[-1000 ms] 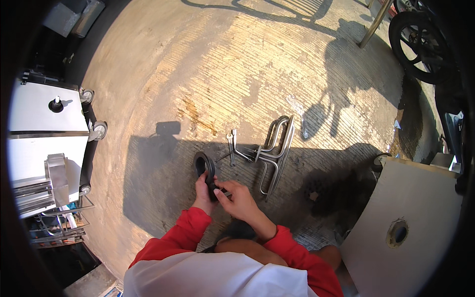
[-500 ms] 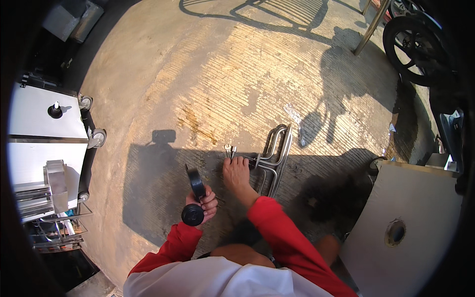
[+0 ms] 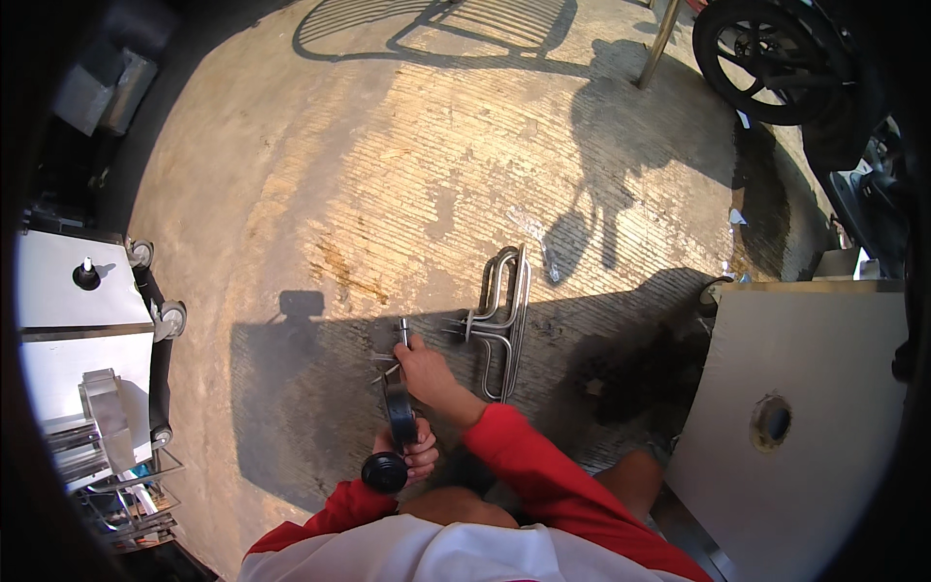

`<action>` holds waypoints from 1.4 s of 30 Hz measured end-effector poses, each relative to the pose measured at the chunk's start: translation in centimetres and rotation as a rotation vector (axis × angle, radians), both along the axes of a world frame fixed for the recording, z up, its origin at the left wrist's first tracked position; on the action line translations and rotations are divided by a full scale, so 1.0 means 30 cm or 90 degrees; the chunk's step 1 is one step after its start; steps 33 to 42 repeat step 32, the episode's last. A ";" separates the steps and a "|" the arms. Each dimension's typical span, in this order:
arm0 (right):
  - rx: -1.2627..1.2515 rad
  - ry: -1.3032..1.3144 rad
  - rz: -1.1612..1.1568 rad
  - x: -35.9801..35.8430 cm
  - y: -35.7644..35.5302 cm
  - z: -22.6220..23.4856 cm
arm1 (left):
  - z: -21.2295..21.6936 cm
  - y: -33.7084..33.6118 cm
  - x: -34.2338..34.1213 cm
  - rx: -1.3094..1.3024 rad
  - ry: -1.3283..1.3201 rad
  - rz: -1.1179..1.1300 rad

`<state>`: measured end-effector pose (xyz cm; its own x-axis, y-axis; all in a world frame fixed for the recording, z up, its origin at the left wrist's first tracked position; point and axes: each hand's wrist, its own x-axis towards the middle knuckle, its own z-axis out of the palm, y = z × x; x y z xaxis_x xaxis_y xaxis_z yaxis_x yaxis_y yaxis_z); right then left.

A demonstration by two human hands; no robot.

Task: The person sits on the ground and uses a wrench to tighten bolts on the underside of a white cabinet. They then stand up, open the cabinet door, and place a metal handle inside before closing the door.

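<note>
My left hand (image 3: 419,454) is closed around a black part that has a flat ring-like disc (image 3: 400,412) at its far end and a round knob (image 3: 384,472) at its near end. Just beyond it, my right hand (image 3: 430,376) grips a shiny metal socket wrench (image 3: 404,333), its cylindrical end pointing away from me. Thin metal pieces (image 3: 386,363) cross beside these fingers, above the black disc; I cannot tell whether they are held. A bent steel tube heating element (image 3: 504,320) lies on the concrete right of my right hand.
At left stand white wheeled cabinets (image 3: 82,291), with casters (image 3: 171,318) facing me. A pale metal panel with a round hole (image 3: 805,388) is close on my right. A motorcycle wheel (image 3: 761,58) and a metal post (image 3: 659,44) are at the far right.
My right hand has moved away from the heating element, left and nearer my left hand, bringing the socket wrench with it. The left hand still holds the black part.
</note>
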<state>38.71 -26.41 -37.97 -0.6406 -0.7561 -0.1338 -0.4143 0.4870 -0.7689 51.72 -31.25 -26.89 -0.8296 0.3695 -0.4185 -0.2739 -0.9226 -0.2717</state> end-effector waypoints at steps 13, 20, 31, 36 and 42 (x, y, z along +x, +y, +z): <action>0.116 0.078 -0.193 -0.296 0.403 0.154 | 0.003 0.091 -0.003 0.087 0.056 0.001; 0.368 0.136 -0.080 -0.308 0.317 0.176 | 0.098 0.147 -0.209 0.054 0.200 0.055; 0.510 0.009 -0.009 -0.033 0.555 0.453 | 0.815 0.099 0.241 -0.048 0.049 0.177; 0.511 0.024 0.005 -0.036 0.517 0.544 | 0.900 0.083 0.331 -0.096 0.086 0.215; 0.511 0.024 0.005 -0.036 0.517 0.544 | 0.900 0.083 0.331 -0.096 0.086 0.215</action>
